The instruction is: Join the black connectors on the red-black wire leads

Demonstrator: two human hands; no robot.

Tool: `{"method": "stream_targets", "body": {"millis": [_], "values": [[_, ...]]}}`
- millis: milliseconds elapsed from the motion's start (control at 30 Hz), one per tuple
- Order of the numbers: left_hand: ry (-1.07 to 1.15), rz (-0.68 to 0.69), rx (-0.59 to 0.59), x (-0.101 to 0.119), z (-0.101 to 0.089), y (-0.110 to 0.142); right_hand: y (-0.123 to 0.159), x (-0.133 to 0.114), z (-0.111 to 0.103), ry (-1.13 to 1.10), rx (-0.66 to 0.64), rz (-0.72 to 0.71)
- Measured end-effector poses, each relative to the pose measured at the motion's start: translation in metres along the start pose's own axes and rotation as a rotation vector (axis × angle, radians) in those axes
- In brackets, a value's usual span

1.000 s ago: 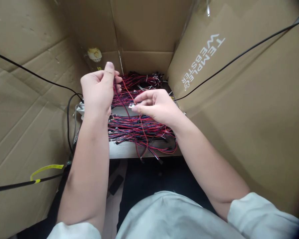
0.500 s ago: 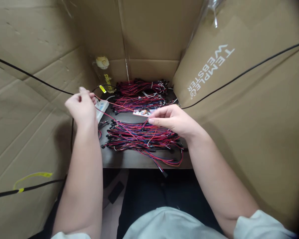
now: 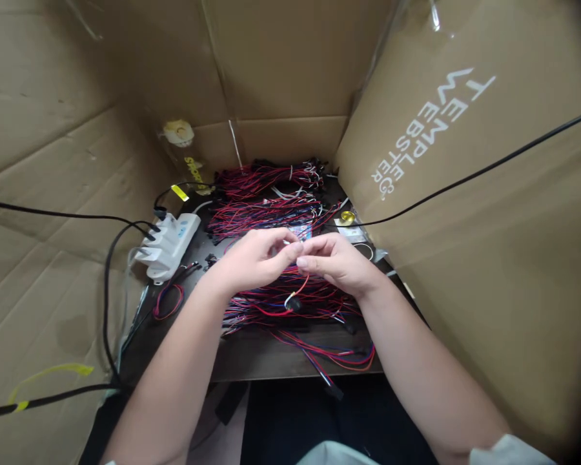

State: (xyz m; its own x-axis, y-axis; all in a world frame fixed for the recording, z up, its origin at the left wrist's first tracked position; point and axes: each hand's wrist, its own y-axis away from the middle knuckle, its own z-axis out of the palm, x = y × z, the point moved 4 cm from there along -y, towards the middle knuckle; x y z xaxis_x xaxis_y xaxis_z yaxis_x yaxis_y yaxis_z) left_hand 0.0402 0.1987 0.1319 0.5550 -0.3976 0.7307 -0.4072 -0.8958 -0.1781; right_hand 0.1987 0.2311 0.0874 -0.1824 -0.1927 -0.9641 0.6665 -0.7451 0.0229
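My left hand [image 3: 261,258] and my right hand [image 3: 341,263] meet above the wire bundles, thumbs and fingertips pinched together. From between the fingertips a thin red wire [image 3: 306,283] hangs down, and a black connector [image 3: 294,303] dangles just below it. The fingers hide the exact point of grip. Under my hands lies a front bundle of red, blue and black wires [image 3: 256,310]. Partly covered behind the fingers, a small printed circuit board [image 3: 301,231] shows only its upper edge.
Two more wire bundles [image 3: 259,179] lie at the back. A white power strip [image 3: 172,248] with plugs stands left, near a coiled red wire [image 3: 168,303]. A yellow roll [image 3: 347,217] sits right. Cardboard walls [image 3: 416,213] surround the table, and a black cable [image 3: 465,169] crosses the right side.
My left hand has come right and down from beside the power strip to meet my right hand. The wire stretched between them is now slack. The camera view has shifted slightly.
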Motion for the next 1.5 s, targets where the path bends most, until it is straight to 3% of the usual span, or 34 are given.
{"method": "stream_targets", "body": {"millis": [100,233,400,500,667,800,900,967,1100,1333,1500], "values": [[0.177,0.010,-0.047,-0.011,-0.004,0.011,-0.002,-0.005,0.000,-0.114,0.104,-0.013],[0.398,0.097,-0.030,-0.010,-0.008,0.021,-0.004,-0.024,0.018,-0.069,0.036,0.060],[0.541,0.156,0.135,-0.006,-0.016,0.026,-0.004,-0.047,0.045,0.022,-0.038,0.142],[0.597,0.183,0.221,-0.006,-0.021,0.034,-0.008,-0.056,0.064,0.070,-0.158,0.173],[0.688,0.246,0.454,-0.011,-0.039,0.052,-0.032,-0.077,0.099,0.317,-0.280,0.153],[0.662,0.265,0.687,-0.017,-0.055,0.062,-0.041,-0.100,0.122,0.605,-0.170,0.024],[0.626,0.234,0.781,-0.020,-0.060,0.067,-0.011,-0.112,0.126,0.877,0.165,-0.151],[0.607,0.225,0.806,-0.020,-0.060,0.068,0.021,-0.108,0.123,1.049,0.388,-0.144],[0.623,0.294,0.827,-0.014,-0.058,0.070,0.059,-0.080,0.120,1.294,0.387,0.138],[0.635,0.255,0.902,-0.006,-0.058,0.076,0.043,-0.066,0.121,1.050,0.190,0.222],[0.637,0.253,0.902,-0.001,-0.058,0.079,0.039,-0.066,0.123,0.956,0.150,0.181]]}}
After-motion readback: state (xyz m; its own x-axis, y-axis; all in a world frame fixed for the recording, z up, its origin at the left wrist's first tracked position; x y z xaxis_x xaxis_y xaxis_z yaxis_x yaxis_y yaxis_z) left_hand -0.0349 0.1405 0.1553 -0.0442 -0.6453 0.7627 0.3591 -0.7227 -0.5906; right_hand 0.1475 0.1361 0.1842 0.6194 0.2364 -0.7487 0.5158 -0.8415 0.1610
